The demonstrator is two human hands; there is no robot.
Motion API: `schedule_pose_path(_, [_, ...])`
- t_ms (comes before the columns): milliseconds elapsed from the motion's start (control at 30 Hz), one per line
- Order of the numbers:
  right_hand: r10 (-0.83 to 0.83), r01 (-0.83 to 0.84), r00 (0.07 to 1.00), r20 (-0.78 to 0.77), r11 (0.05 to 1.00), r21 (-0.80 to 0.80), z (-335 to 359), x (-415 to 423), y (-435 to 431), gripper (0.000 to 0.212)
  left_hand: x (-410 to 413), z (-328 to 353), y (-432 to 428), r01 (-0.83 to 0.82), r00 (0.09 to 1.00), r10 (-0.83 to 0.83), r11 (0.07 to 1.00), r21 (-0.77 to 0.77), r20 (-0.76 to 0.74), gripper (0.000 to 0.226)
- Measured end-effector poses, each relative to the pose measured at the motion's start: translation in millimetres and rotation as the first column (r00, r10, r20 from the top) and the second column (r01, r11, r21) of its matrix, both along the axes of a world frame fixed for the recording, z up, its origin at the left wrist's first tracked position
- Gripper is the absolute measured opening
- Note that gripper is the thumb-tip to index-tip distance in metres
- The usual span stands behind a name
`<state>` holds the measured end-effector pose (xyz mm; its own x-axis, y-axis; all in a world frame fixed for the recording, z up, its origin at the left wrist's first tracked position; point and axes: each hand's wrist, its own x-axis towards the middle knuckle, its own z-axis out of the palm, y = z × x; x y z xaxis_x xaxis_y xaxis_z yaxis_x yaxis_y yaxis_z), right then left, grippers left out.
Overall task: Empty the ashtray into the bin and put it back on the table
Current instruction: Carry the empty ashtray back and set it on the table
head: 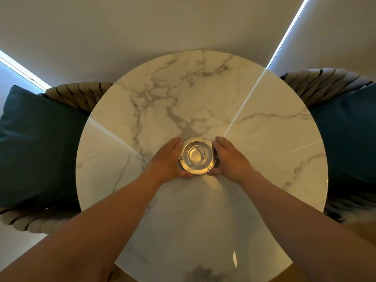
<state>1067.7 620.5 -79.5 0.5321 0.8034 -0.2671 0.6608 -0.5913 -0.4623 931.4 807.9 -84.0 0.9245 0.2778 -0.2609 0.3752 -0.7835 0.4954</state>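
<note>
A round clear glass ashtray [197,156] with a patch of dark ash inside sits near the middle of a round white marble table [203,94]. My left hand [168,159] cups its left side, thumb at the near rim. My right hand [228,157] cups its right side the same way. Both hands touch the ashtray, which rests on the tabletop. No bin is in view.
A woven chair with a dark teal cushion [38,147] stands at the table's left. A matching chair and cushion [348,135] stand at the right. A plain wall lies beyond the table's far edge.
</note>
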Motion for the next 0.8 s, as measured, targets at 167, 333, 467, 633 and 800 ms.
schedule_pose_path(167, [-0.018, 0.018, 1.0, 0.016, 1.0, 0.002, 0.4, -1.5, 2.0, 0.096, 0.4, -2.4, 1.1, -0.001, 1.0, 0.001, 1.0, 0.018, -0.029, 0.125])
schedule_pose_path(333, [-0.036, 0.036, 0.999, 0.008, 0.999, -0.002, 0.4, -2.5, 1.2, 0.096, 0.4, -5.2, 2.1, -0.007, 1.0, 0.007, 1.0, 0.003, -0.023, 0.127])
schedule_pose_path(467, [-0.028, 0.028, 1.0, 0.007, 1.0, -0.002, 0.3, -2.8, 1.3, 0.096, -0.2, -6.4, 2.3, -0.007, 1.0, 0.007, 1.0, 0.005, -0.022, 0.126])
schedule_pose_path(633, [-0.024, 0.024, 1.0, -0.001, 1.0, -0.002, 1.6, -3.7, 1.0, 0.097, 0.6, -5.1, 4.1, 0.002, 1.0, -0.002, 1.0, -0.007, -0.029, 0.125])
schedule_pose_path(800, [-0.014, 0.014, 1.0, 0.001, 1.0, -0.005, 3.3, -4.5, 0.1, 0.096, -0.8, -4.8, 4.5, 0.008, 0.999, -0.008, 1.0, -0.003, -0.033, 0.125])
